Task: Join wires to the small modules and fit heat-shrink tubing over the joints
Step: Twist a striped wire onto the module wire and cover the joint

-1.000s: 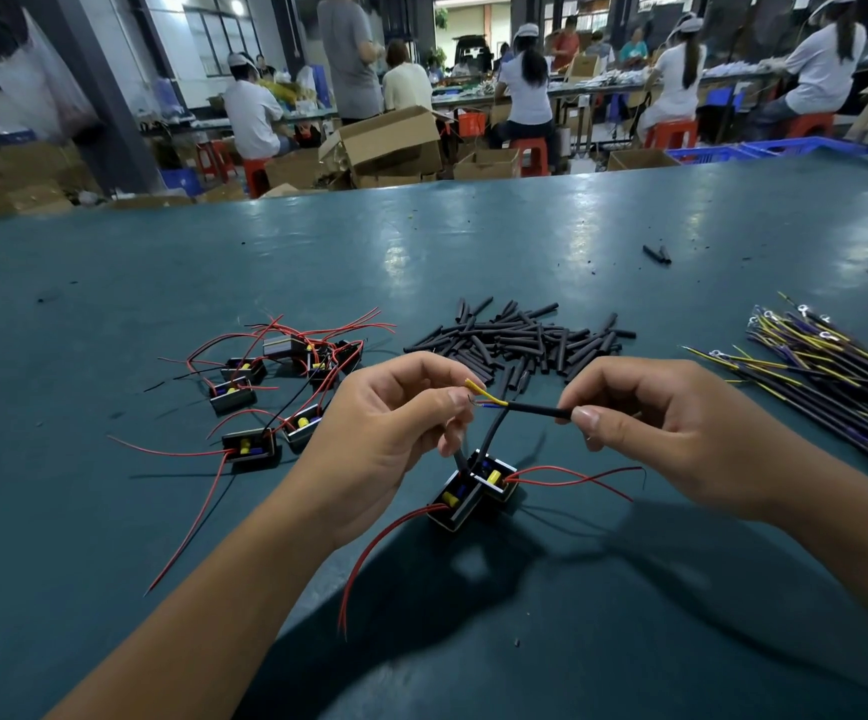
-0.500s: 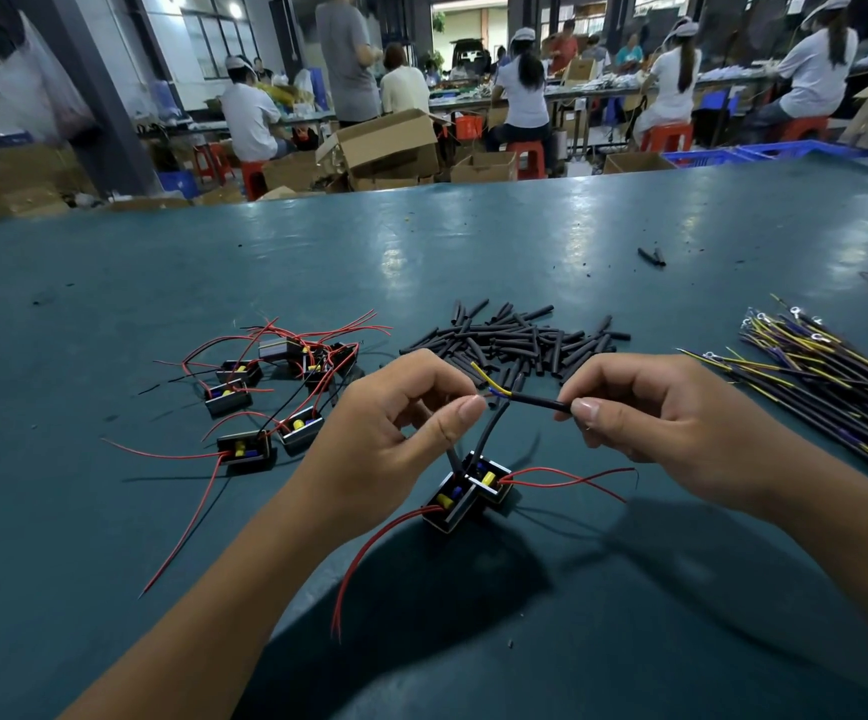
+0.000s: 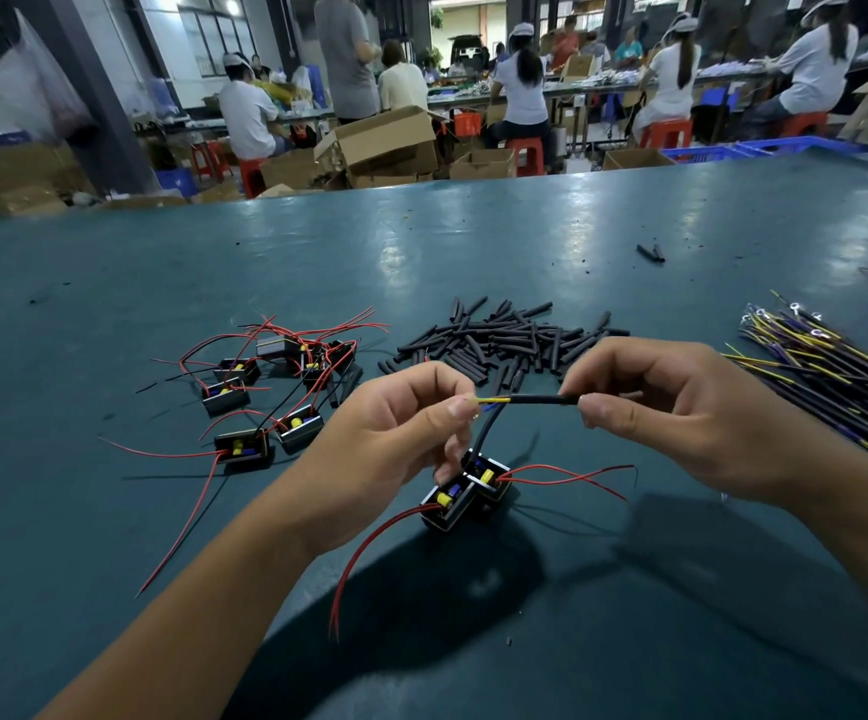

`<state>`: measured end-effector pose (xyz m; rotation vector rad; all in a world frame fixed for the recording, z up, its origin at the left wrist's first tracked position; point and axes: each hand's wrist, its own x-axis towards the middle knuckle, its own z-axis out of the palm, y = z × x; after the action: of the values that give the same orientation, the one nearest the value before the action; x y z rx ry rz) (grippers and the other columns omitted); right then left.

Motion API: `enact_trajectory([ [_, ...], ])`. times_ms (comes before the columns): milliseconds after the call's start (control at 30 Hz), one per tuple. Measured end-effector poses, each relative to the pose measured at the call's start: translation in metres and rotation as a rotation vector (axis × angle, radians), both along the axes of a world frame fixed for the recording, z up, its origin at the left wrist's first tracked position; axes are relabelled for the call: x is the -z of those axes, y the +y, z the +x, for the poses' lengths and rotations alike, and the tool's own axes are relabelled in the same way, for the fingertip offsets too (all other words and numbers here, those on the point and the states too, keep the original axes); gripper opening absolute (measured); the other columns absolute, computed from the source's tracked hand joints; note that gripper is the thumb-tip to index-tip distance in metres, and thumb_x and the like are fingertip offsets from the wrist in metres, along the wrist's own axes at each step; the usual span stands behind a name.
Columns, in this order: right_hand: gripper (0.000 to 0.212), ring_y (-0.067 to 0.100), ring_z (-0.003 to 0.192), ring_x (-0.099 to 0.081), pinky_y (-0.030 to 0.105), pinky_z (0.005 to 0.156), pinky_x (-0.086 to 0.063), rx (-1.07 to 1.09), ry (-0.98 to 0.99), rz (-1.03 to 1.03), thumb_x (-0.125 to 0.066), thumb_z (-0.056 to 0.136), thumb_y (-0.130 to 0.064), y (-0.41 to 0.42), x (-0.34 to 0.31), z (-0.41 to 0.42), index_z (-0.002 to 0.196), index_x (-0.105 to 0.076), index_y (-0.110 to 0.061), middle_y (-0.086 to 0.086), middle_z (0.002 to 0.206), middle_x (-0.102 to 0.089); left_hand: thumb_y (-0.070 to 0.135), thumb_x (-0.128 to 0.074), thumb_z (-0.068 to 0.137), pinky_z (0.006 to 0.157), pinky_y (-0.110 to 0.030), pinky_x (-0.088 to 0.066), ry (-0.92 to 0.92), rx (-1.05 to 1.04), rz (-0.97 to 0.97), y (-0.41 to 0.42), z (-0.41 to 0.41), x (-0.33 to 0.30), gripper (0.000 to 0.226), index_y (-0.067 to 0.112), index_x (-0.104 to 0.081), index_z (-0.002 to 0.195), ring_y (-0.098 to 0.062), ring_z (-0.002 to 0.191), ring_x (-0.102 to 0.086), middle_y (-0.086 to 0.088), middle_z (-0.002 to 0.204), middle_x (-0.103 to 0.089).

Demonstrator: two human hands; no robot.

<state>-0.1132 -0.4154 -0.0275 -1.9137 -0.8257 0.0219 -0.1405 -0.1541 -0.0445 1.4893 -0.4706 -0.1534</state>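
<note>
Modules first: a loose cluster of small black box-shaped modules point(image 3: 265, 397) with yellow parts inside and thin red leads sits on the left of the teal green worktable point(image 3: 525, 226), well apart from both hands. Moving right, the left hand point(image 3: 395, 433) hovers over the near middle, thumb and forefinger pinching a yellow wire end point(image 3: 489, 401) right at the fingertips. Below that hand, two more black modules with red leads point(image 3: 465, 493) rest on the table side by side, touching, and a black lead point(image 3: 489, 433) curves up from them to the pinch. From the yellow tip a black heat-shrink sleeve point(image 3: 541, 400) runs level to the right, bridging the gap between the hands. The right hand point(image 3: 681, 423) pinches its far end between thumb and forefinger, other fingers curled. Just beyond the hands, a heap of short black tubing pieces point(image 3: 504, 340) lies on the table. Far right, a bundle of black and yellow wires with ring terminals point(image 3: 826, 371) is fanned out.
</note>
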Motion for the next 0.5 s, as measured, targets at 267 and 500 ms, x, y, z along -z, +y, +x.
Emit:
enact_trajectory([
  [267,0.025,0.012,0.057,-0.057,0.02,0.05,-0.044,-0.114,0.218,-0.051,-0.056,0.093,-0.042,0.011,-0.005,-0.012,0.093,-0.069,-0.021,0.005,0.075,-0.072,0.021,-0.053,0.101,0.07,-0.016,-0.036,-0.849,-0.224,0.639,-0.019,-0.004,0.004,0.013,0.012,-0.058,0.092,-0.002,0.078,-0.045,0.006,0.089,-0.052],
  [500,0.011,0.001,0.053,-0.049,0.011,0.052,-0.037,-0.097,0.117,-0.202,-0.063,0.09,-0.036,0.012,-0.003,-0.014,0.096,-0.066,-0.028,-0.008,0.069,-0.066,0.023,-0.057,0.097,0.07,-0.02,-0.04,-0.874,-0.238,0.739,-0.017,-0.003,0.003,0.018,0.008,-0.065,0.092,-0.01,0.08,-0.049,0.003,0.089,-0.056],
])
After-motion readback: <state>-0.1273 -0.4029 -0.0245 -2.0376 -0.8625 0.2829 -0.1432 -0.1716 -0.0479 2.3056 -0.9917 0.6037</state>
